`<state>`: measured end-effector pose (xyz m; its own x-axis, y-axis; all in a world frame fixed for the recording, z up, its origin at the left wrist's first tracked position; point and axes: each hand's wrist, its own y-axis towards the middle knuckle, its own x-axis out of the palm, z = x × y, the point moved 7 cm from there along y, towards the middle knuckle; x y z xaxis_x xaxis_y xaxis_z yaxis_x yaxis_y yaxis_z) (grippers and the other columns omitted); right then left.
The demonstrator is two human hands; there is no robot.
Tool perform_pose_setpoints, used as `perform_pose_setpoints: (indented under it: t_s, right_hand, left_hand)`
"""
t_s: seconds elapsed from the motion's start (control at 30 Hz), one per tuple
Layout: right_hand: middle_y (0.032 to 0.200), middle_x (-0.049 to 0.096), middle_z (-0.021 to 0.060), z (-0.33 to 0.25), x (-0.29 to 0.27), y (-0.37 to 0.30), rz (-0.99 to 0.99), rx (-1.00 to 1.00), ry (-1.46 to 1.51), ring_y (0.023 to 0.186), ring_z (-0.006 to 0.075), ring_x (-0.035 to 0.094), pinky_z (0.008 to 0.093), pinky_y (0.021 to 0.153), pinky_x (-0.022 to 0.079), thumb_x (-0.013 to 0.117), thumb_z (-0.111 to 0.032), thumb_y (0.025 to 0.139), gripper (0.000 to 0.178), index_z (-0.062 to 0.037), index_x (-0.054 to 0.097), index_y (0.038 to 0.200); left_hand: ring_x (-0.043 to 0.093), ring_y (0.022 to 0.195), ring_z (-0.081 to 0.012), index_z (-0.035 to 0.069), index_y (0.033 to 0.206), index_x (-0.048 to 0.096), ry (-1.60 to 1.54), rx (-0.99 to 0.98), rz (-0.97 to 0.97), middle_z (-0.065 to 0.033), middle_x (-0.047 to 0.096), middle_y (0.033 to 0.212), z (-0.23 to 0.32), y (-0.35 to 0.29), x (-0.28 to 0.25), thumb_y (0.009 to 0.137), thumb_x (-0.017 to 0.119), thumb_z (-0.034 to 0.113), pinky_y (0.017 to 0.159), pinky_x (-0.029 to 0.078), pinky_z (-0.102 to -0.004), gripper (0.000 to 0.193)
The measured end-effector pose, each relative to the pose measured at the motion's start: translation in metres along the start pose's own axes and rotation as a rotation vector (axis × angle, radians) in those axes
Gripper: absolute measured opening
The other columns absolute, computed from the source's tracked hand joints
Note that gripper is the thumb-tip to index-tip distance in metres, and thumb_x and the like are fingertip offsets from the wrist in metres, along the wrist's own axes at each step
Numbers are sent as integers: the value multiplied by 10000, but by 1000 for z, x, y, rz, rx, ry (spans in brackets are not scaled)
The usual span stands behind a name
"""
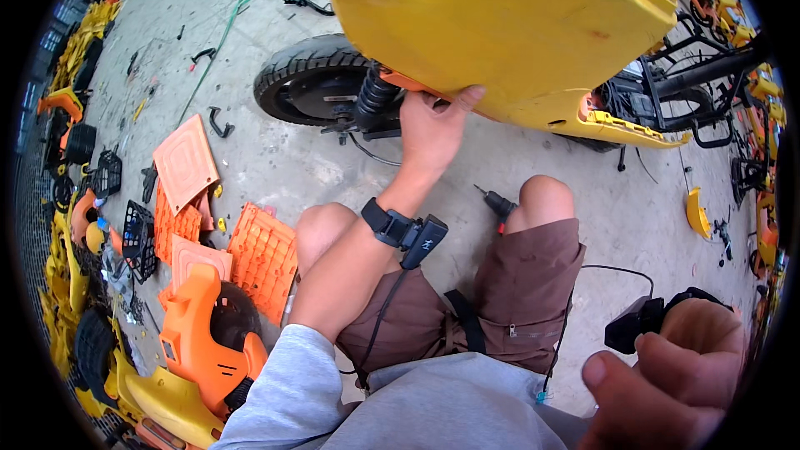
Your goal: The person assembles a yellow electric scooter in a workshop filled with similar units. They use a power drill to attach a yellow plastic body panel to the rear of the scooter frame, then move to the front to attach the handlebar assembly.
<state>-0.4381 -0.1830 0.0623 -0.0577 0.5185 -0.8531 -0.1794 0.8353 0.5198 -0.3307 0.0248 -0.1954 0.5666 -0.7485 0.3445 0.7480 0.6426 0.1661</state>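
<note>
The left grip (433,132) is closed on the lower edge of a yellow panel (492,21), thumb on its outer face, other fingers partly hidden behind. The right grip (679,375), at the lower right, has curled fingers and is well apart from the panel; whether it holds anything, I cannot tell. The panel is in front of the person's knees (546,200), broad, smooth and scuffed. At its left are one black coil spring (377,98) and one treaded wheel (292,67). On the floor (612,229) lie one drill-like tool (499,205), one green hose (243,4) and at least four flat orange pieces (262,260).
</note>
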Motion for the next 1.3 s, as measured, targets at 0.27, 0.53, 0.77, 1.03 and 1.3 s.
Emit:
perform_pose_setpoints:
  t_s: [0.27,0.53,0.77,1.03,1.3]
  right_hand:
    - [781,616,-28,4,9,5,10,20,25,623,88,470,212,649,413,564,-315,865,125,-217,577,788]
    - [744,617,-41,1,15,-5,29,-23,17,577,62,455,182,614,398,559,-293,875,147,-195,575,766]
    - [783,622,-45,6,15,5,-80,-10,83,540,41,452,168,577,391,537,-237,893,109,-183,592,815]
    - [745,610,-80,3,16,2,-35,130,50,567,102,471,217,558,368,667,-194,784,53,-184,630,821]
    - [650,556,60,63,222,-95,955,1553,1690,517,150,512,238,472,394,424,-253,927,223,-58,501,852]
  left_hand:
    - [582,925,-160,-65,1062,504,15,20,-4,-112,609,1032,-5,6,-9,774,748,149,813,470,-276,434]
    - [571,957,-166,-59,1072,481,-10,33,28,-121,598,1032,-1,3,-6,770,753,169,823,479,-296,465]
    - [557,1004,-179,-68,1097,460,-50,19,7,-133,579,1068,-7,5,-10,774,745,139,841,483,-303,478]
    - [581,960,-169,-67,1071,482,17,24,-26,-129,607,1039,-8,6,-1,770,748,139,855,475,-291,451]
    - [575,974,-172,-61,1105,454,10,-23,16,-123,588,1059,-7,4,-5,776,723,62,842,479,-294,442]
